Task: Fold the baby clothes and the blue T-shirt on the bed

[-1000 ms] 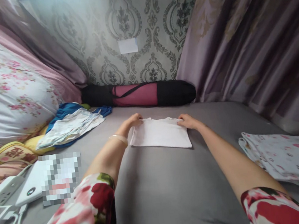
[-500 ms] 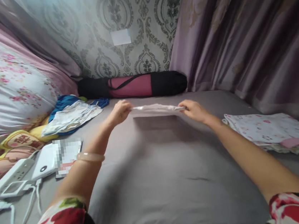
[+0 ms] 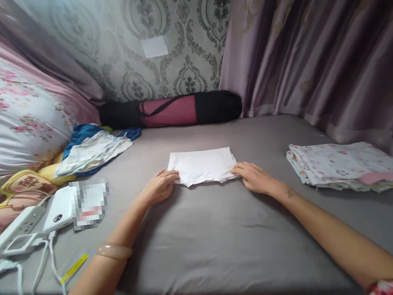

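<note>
Head view: left hand [image 3: 162, 187] and right hand [image 3: 254, 177] each have their grip clamped on a near corner of the white cloth [image 3: 204, 165], flat on the grey sheet [image 3: 221, 244] (folded printed fabric [image 3: 347, 161] lies rightward).

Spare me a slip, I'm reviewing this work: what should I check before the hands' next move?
1. Left hand at the white cloth's near left corner: ok.
2. Right hand at its near right corner: ok.
3. Cloth's near edge straight: not ok, it is wavy.
4. Underside smooth: cannot tell, hidden.
5. Patterned cloths apart from the right hand: ok.
</note>
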{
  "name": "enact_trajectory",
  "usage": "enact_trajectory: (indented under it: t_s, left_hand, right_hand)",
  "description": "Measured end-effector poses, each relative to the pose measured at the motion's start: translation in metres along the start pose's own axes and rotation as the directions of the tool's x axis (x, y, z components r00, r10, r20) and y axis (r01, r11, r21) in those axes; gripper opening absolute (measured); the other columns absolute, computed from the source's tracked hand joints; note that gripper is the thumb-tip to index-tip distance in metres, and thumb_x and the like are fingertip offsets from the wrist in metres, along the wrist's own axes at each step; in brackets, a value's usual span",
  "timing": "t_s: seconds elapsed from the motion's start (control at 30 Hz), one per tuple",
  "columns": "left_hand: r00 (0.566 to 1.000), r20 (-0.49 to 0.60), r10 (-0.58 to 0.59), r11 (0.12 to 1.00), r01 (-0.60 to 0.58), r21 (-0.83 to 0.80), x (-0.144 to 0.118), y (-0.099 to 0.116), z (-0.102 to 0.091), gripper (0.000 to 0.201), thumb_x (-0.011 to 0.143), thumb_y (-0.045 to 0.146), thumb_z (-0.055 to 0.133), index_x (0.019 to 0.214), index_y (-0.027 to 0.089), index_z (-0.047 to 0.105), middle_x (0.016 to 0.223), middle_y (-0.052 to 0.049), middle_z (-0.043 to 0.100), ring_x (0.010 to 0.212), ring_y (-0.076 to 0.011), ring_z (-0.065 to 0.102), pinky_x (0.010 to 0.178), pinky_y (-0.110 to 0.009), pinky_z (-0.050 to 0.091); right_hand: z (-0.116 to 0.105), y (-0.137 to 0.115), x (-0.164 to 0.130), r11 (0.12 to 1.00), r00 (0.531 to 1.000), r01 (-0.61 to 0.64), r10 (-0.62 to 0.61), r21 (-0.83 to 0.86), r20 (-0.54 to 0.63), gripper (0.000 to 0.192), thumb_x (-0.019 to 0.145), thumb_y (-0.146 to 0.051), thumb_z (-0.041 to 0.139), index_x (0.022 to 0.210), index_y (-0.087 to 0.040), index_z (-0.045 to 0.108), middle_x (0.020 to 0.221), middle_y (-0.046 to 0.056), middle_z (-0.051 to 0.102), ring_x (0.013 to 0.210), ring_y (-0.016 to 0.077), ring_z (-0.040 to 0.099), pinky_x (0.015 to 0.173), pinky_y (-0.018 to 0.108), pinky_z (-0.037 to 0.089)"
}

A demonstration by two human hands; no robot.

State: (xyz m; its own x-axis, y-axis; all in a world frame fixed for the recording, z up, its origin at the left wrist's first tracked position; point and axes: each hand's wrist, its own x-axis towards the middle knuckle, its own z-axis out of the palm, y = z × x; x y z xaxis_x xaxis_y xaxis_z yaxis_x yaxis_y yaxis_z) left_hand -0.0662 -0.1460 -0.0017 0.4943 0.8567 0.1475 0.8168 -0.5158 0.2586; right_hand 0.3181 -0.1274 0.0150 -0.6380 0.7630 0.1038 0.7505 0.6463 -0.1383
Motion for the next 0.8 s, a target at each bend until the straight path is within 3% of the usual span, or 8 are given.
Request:
enact_trajectory:
  t_s: [0.1, 0.17, 0.27, 0.43, 0.6, 0.8]
  left_hand:
    - [0.998, -0.017, -0.055, 0.998, 0.055, -0.029, 0.013, 0.007, -0.004, 0.035, 0.085, 0.021, 0.042, 0.111, 0.024, 0.066, 0.121, -0.005, 0.068, 0.112, -0.0204, 0.062, 0.108, -0.038, 0.039]
    - [0.989, -0.07, -0.129, 0.992, 0.128, -0.02, 0.031, 0.018, -0.004, 0.034, 0.091, 0.027, 0.039, 0.112, 0.022, 0.064, 0.117, -0.007, 0.069, 0.107, -0.0212, 0.063, 0.102, -0.036, 0.043]
    - [0.965, -0.15, -0.216, 0.974, 0.223, 0.036, 0.066, 0.042, 0.003, 0.038, 0.095, 0.027, 0.035, 0.125, 0.018, 0.057, 0.13, -0.011, 0.061, 0.122, -0.0228, 0.055, 0.107, -0.036, 0.038]
    - [0.947, -0.105, -0.304, 0.943, 0.315, 0.108, 0.114, 0.068, 0.031, 0.048, 0.096, 0.025, 0.034, 0.14, 0.011, 0.043, 0.149, -0.014, 0.042, 0.142, -0.027, 0.031, 0.116, -0.044, 0.024]
    - [0.936, -0.062, -0.346, 0.928, 0.351, 0.125, 0.121, 0.061, 0.055, 0.053, 0.099, 0.035, 0.024, 0.145, 0.014, 0.04, 0.152, -0.012, 0.038, 0.143, -0.0306, 0.027, 0.117, -0.05, 0.02]
    - [0.931, -0.086, -0.356, 0.922, 0.365, 0.132, 0.121, 0.055, 0.063, 0.054, 0.1, 0.038, 0.021, 0.146, 0.018, 0.039, 0.154, -0.009, 0.036, 0.143, -0.0311, 0.028, 0.116, -0.054, 0.02]
  right_hand:
    - [-0.005, -0.01, 0.013, 0.991, 0.991, -0.131, 0.132, -0.042, 0.033, 0.04, 0.084, -0.003, 0.039, 0.108, -0.02, 0.068, 0.113, 0.008, 0.067, 0.107, 0.0207, 0.056, 0.096, 0.032, 0.036]
    - [-0.004, -0.021, 0.031, 0.979, 0.98, -0.198, 0.198, -0.056, -0.01, 0.039, 0.088, -0.007, 0.038, 0.112, -0.017, 0.067, 0.117, 0.009, 0.066, 0.11, 0.0212, 0.056, 0.099, 0.032, 0.035]
    - [0.004, -0.04, 0.068, 0.97, 0.966, -0.243, 0.239, -0.028, -0.094, 0.046, 0.093, -0.015, 0.033, 0.135, -0.013, 0.052, 0.142, 0.011, 0.051, 0.131, 0.0213, 0.043, 0.111, 0.033, 0.026]
    - [0.029, -0.059, 0.118, 0.959, 0.959, -0.281, 0.282, 0.014, -0.039, 0.055, 0.097, -0.025, 0.026, 0.149, -0.008, 0.032, 0.157, 0.011, 0.029, 0.146, 0.0233, 0.02, 0.118, 0.042, 0.014]
    - [0.049, -0.054, 0.129, 0.957, 0.957, -0.289, 0.289, -0.006, 0.011, 0.056, 0.097, -0.027, 0.023, 0.149, -0.008, 0.032, 0.157, 0.011, 0.029, 0.145, 0.0247, 0.021, 0.118, 0.046, 0.013]
    - [0.056, -0.051, 0.131, 0.95, 0.95, -0.308, 0.31, -0.041, 0.033, 0.056, 0.097, -0.027, 0.022, 0.15, -0.011, 0.033, 0.157, 0.008, 0.029, 0.145, 0.0236, 0.023, 0.118, 0.047, 0.013]
